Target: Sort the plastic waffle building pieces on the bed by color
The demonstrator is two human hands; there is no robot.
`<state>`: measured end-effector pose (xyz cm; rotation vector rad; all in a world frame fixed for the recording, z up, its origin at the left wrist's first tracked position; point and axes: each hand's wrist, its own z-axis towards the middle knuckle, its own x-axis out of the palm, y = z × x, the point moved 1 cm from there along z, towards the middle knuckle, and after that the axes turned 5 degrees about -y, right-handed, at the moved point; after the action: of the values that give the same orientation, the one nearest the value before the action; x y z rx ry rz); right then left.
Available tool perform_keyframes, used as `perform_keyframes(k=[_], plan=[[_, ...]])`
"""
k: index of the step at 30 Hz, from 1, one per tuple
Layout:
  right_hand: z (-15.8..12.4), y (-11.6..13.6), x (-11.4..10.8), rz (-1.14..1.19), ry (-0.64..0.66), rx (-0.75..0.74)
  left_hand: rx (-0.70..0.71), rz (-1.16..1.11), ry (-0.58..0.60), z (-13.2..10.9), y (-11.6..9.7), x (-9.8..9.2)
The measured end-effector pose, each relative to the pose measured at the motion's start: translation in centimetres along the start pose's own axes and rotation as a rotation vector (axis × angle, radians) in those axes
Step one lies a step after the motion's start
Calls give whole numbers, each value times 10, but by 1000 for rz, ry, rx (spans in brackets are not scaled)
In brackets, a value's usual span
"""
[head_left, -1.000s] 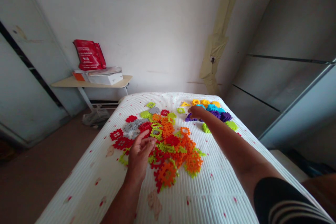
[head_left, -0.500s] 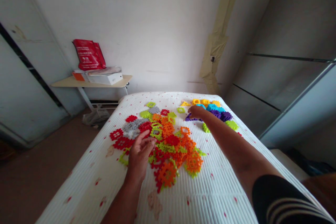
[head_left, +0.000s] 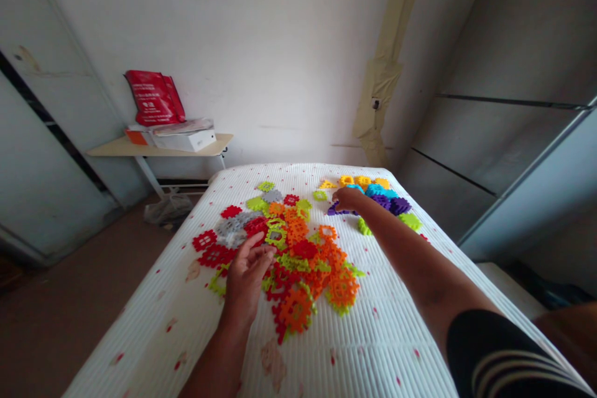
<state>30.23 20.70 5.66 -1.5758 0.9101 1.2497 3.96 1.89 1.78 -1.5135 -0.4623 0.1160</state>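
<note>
- Head view, left hand (head_left: 245, 280): it lies palm down on the near edge of the big pile of toothed plastic tiles (head_left: 298, 255), fingers loosely spread and slightly curled (nothing clamped between them). The fingertips rest on red and lime pieces just beyond the knuckles; a grey tile (head_left: 231, 229) sits further out, to the hand's left.
- Head view, right hand (head_left: 347, 198): the arm is stretched far forward, and the hand curls down over a purple tile (head_left: 336, 209), touching it. Whether the fingers pinch it or only press on it, I cannot tell: the hand is small and seen from behind.
- Beyond and to the right of that hand lies a smaller heap of yellow, blue and purple tiles (head_left: 382, 196), partly hidden by the wrist.
- Both heaps lie on a white ribbed bedcover (head_left: 373, 336).
- The right upper arm, in a black striped sleeve (head_left: 504, 354), is cut off by the lower edge.
</note>
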Motion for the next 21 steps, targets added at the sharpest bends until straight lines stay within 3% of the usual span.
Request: perform_keyframes(k=[9, 13, 16, 18, 21], plan=[[-22, 5, -30, 172, -192, -30, -12, 2, -12, 0, -1, -2], [-44, 20, -28, 841, -291, -256, -5, -14, 10, 0, 0, -1], [-65, 44, -19, 1294, -290, -388, -16, -9, 34, -2, 0, 2], [-79, 65, -15, 1424, -296, -462, -31, -9, 50, -5, 0, 4], [-99, 94, -15, 1379, -348, -539, -35, -50, 98, -9, 0, 7]])
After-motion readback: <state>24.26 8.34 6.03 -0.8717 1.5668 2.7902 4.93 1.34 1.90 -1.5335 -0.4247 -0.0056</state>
